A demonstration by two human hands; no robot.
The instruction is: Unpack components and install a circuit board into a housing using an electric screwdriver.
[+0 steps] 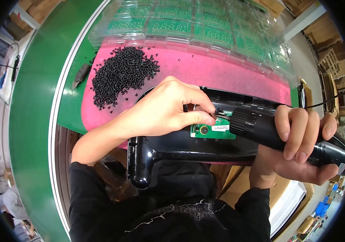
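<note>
A black plastic housing (180,150) with a long glossy body lies before me. On it sits a small green circuit board (225,134) bearing a white label and a round part. My right hand (299,137) is wrapped round a black electric screwdriver (257,130), its ribbed nose pointing left and its bit over the board. My left hand (168,107) reaches across the housing, thumb and forefinger pinched beside the bit tip. A few small black screws (219,110) show at those fingertips; the exact contact is partly hidden.
A heap of small black screws (122,74) lies on the pink mat (172,66), left of the housing. Clear plastic trays (172,26) of green boards stand behind. A dark scrap (82,74) lies at the mat's left. A cable (325,103) runs at right.
</note>
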